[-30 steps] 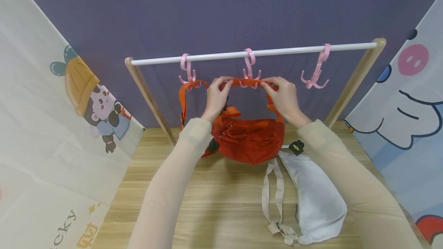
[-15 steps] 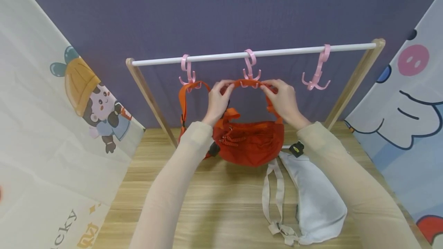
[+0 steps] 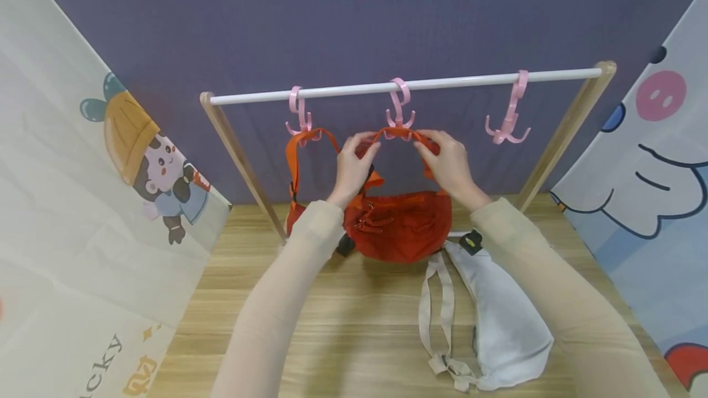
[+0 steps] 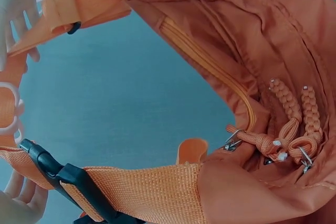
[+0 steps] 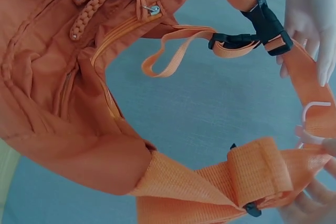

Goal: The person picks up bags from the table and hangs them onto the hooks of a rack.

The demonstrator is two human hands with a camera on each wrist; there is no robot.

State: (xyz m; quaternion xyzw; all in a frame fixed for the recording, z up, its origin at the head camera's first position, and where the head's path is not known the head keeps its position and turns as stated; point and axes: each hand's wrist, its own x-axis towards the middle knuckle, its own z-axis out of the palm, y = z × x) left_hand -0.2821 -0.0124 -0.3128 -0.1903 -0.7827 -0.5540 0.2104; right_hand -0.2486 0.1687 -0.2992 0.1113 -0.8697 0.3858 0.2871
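- Three walls close in the scene: a blue-grey back wall (image 3: pixel 343 17), a pale left wall (image 3: pixel 61 201) with a cartoon figure in a yellow hat, and a printed right wall (image 3: pixel 625 171).
- Below them lies a wood-grain surface (image 3: pixel 238 269).
- A rack (image 3: pixel 459 83) with a white bar and wooden legs stands before the back wall.
- The grey-white bag (image 3: pixel 509 318) lies on the surface near the right forearm, its pale straps trailing on its left side.
- The red bag (image 3: pixel 409 226) hangs below the middle of the bar, between the two forearms.
- The left hand (image 3: pixel 352 164) pinches the bag's orange strap (image 3: pixel 398 132) left of the middle hook; the right hand (image 3: pixel 449 161) pinches it on the other side.
- Another orange strap (image 3: pixel 292 164) loops over the left hook (image 3: pixel 303 117), red fabric below it partly hidden by the sleeve.
- The pink middle hook (image 3: pixel 399 100) has prongs showing in front of the held strap; the right hook (image 3: pixel 507 118) hangs tilted.
- A black buckle (image 5: pixel 265 22) joins the strap near the left hand.
- Braided cords (image 5: pixel 89 13) dangle from the bag's zips.
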